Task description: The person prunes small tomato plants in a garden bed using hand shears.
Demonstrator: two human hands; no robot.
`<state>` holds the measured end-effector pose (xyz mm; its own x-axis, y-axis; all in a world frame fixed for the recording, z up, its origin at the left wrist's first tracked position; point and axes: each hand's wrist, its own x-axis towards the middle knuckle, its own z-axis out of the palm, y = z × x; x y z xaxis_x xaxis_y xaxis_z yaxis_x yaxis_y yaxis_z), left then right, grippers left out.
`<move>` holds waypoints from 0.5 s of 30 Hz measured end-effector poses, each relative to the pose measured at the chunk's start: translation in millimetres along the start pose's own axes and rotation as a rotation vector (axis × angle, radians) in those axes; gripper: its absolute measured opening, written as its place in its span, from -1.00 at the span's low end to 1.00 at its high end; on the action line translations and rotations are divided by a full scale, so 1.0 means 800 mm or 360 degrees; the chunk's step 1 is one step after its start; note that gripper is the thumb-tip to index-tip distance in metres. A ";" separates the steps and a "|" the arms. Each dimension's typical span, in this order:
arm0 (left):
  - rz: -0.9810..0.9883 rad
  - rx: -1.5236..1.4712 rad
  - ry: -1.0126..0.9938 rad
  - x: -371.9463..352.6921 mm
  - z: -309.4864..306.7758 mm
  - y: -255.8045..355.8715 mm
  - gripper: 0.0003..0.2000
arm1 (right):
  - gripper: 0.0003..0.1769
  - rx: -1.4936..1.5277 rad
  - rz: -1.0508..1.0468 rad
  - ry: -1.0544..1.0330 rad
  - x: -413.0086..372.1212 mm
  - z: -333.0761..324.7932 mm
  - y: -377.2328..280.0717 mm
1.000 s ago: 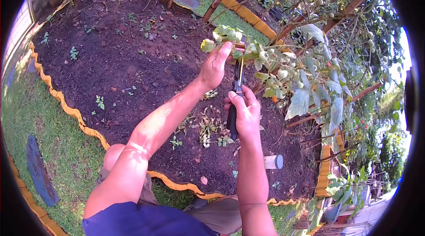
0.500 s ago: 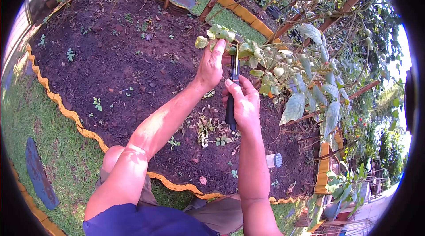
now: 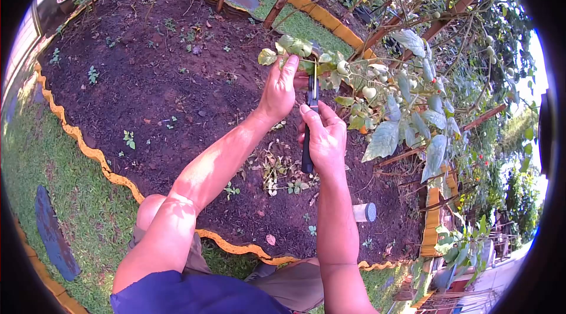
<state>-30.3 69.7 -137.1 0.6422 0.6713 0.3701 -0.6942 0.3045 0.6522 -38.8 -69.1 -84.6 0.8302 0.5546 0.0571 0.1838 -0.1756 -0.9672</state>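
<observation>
My left hand (image 3: 278, 91) is closed on the leafy tip of a tomato branch (image 3: 295, 46), thumb pressed up against the pale, yellowing leaves. In my right hand (image 3: 327, 140) is a pair of pruning shears (image 3: 313, 87) with black handles, held upright, fingers wrapped round the grip. The blades overlap the branch just right of my left fingers; leaves partly hide the cutting point. Beside the blades hang pale green tomatoes (image 3: 369, 92) and broad drooping leaves (image 3: 384, 140). A small orange tomato (image 3: 362, 129) shows lower among the foliage.
Dark soil (image 3: 194, 96) with small seedlings lies below, bordered by wavy yellow edging (image 3: 73, 130). Wooden stakes (image 3: 466, 5) lean through the plants on the right. A white cylinder with a perforated end (image 3: 364, 212) lies on the soil near my right forearm. Wilted cuttings (image 3: 272, 169) lie beneath my hands.
The shears' handles look closer together than before. The leaves at my left hand have shifted slightly, and the drooping tomato leaves on the right have swung a little left and down.
</observation>
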 end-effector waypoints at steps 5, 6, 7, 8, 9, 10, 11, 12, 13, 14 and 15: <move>-0.0084 -0.0084 -0.0059 0.006 -0.007 -0.004 -0.62 | -0.45 -0.0026 -0.0006 -0.0007 -0.007 -0.003 0.004; -0.0032 -0.0067 0.0052 0.009 -0.003 -0.010 -0.62 | -0.47 -0.0059 -0.0013 -0.0014 -0.010 -0.004 0.010; -0.0073 -0.0127 0.0026 0.011 -0.004 -0.013 -0.62 | -0.48 -0.0090 -0.0022 -0.0020 -0.013 -0.006 0.016; -0.0117 -0.0188 -0.0001 0.013 -0.008 -0.015 -0.62 | -0.42 -0.0133 -0.0007 -0.0052 -0.018 -0.008 0.023; -0.0163 -0.0249 -0.0030 0.013 -0.009 -0.012 -0.62 | -0.43 -0.0235 -0.0026 -0.0043 -0.024 -0.009 0.029; -0.0151 -0.0360 -0.0017 0.017 -0.006 -0.010 -0.62 | -0.42 -0.0235 -0.0008 -0.0062 -0.031 -0.009 0.035; -0.0203 -0.0521 -0.0106 0.022 -0.008 -0.006 -0.62 | -0.40 -0.0235 0.0009 -0.0077 -0.037 -0.012 0.042; -0.0218 -0.0520 -0.0096 0.028 -0.011 -0.008 -0.62 | -0.34 -0.0398 0.0138 -0.0092 -0.042 -0.019 0.047; -0.0236 -0.0517 -0.0088 0.033 -0.016 -0.016 -0.61 | -0.28 -0.0577 0.0096 -0.0122 -0.042 -0.027 0.064; -0.0256 -0.0529 -0.0059 0.038 -0.022 -0.022 -0.60 | -0.28 -0.0568 0.0154 -0.0137 -0.049 -0.034 0.076; -0.0379 -0.0519 -0.0069 0.044 -0.033 -0.029 -0.60 | -0.28 -0.0556 0.0211 -0.0146 -0.057 -0.036 0.077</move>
<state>0.0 103.8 -156.5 0.8057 0.5291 0.2663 -0.5867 0.6510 0.4816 -50.5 -128.3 -139.5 0.8111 0.5761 -0.1008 0.2592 -0.5087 -0.8210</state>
